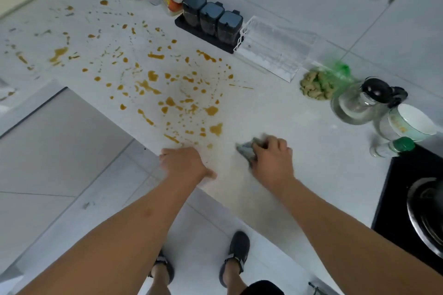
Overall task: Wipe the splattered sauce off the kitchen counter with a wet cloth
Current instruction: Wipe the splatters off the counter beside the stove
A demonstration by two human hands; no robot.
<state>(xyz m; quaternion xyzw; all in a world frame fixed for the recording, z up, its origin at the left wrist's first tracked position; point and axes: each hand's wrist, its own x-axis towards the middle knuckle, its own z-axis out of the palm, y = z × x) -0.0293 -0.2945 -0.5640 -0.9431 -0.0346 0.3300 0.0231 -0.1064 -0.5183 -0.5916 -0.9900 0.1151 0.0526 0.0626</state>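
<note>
Pressing a cloth (247, 149) to the counter (287, 112) at lower centre, the right hand (272, 159) has its fingers curled around it.

The left hand (184, 163) lies at the counter's edge; whether its fingers are open, I cannot tell. Sauce (153, 88) spots spread toward the upper left. Further back, three dark-lidded jars (212, 23) sit in a tray, beside a clear box (273, 51); at right, a glass jar (359, 103) holds white powder.

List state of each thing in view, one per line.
counter: sauce-splattered, mostly unwiped
sauce: brown drops spread widely
cloth: bunched under right hand
right hand: gripping cloth on counter
left hand: resting at counter edge, holding nothing
spice jars: lids closed
glass jar: lid on
</note>
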